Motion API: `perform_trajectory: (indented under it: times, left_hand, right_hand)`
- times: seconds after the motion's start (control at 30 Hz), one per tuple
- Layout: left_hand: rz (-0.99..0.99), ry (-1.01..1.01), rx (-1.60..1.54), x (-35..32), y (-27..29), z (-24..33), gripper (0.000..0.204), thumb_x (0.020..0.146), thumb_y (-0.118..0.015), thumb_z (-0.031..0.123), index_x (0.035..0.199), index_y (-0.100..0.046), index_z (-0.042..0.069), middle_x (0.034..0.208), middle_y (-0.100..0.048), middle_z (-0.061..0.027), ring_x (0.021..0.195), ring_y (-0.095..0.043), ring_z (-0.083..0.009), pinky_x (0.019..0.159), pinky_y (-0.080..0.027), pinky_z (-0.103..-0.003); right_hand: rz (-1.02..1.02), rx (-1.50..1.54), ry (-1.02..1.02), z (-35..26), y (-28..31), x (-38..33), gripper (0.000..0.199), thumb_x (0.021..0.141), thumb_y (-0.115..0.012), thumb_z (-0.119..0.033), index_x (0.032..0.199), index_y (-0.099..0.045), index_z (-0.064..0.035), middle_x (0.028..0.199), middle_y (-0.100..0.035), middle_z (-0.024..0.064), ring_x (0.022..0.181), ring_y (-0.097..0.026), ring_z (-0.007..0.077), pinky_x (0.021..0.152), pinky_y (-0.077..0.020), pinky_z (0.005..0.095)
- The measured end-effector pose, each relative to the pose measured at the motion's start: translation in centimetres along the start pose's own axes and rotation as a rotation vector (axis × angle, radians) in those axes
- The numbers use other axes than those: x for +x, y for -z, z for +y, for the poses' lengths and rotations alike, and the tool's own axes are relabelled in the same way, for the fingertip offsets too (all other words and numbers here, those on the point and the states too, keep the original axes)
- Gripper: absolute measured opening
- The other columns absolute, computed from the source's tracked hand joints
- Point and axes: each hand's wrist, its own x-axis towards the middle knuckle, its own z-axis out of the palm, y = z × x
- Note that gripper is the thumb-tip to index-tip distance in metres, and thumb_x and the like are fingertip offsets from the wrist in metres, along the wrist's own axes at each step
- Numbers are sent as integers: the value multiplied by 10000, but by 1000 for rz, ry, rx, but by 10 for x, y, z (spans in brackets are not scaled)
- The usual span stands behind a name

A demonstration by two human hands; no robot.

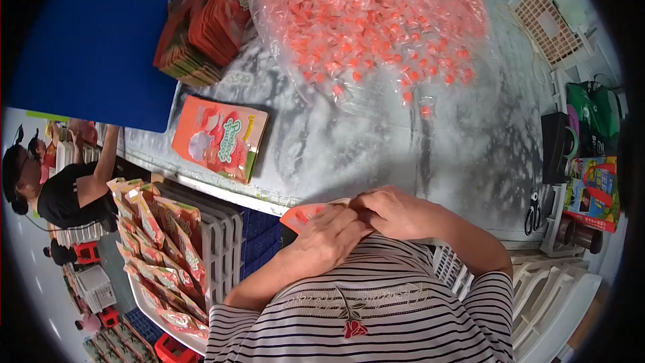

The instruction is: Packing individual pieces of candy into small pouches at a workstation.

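Observation:
Both hands meet close to my chest at the table's near edge. My left hand (330, 236) and my right hand (390, 211) pinch the top of one orange snack pouch (302, 215), of which only a corner shows past my left fingers. A second flat orange pouch (220, 137) lies on the grey table (349, 154) ahead to the left. Farther back sits a large clear plastic bag (376, 27) full of small orange wrapped candies.
A stack of empty orange pouches (201, 33) leans by a blue board (94, 47) at the back left. A white tray of filled pouches (161, 255) stands at my lower left. Scissors (533, 212), boxes and white baskets (547, 17) crowd the right. Another person (60, 188) works at far left.

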Motion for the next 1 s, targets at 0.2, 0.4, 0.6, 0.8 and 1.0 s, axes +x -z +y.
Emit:
perform_trajectory:
  times: [0.2,0.4,0.6,0.8,1.0]
  left_hand:
    - [138,5,11,6,7,-8,203,720,-700,52,889,-609,-14,835,-557,-137,794,-594,-341,865,-489,-456]
    - [103,-23,-52,8,-2,-8,260,683,-720,16,922,-623,-16,932,-608,-161,882,-618,-347,872,-490,-465]
    - [260,96,-56,13,12,-12,100,777,-695,-10,823,-606,-10,768,-586,-150,653,-565,-310,587,-472,-372]
    - [260,106,-55,13,10,-9,104,779,-705,4,823,-612,-13,759,-582,-151,645,-557,-308,577,-467,-368]
    - [243,108,-66,11,7,-12,111,775,-708,-4,836,-616,-18,772,-591,-157,652,-564,-316,587,-473,-364]
  right_hand:
    - [414,8,297,-24,11,-22,289,942,-534,-213,1108,-560,23,1037,-606,245,886,-621,410,762,-490,455]
    - [-77,27,290,-9,12,-5,479,913,-577,-489,990,-655,-23,777,-637,130,721,-608,276,697,-483,362]
    - [702,195,283,25,52,8,229,891,-641,-155,1061,-629,-2,984,-659,156,923,-646,267,838,-496,346]
    - [1117,-298,76,127,119,48,407,881,-620,-159,1251,-525,-20,1308,-514,177,1108,-562,315,948,-445,413]
    - [1097,-648,8,144,115,57,525,883,-617,-251,1320,-464,-2,1368,-456,182,1309,-352,373,1102,-275,472]
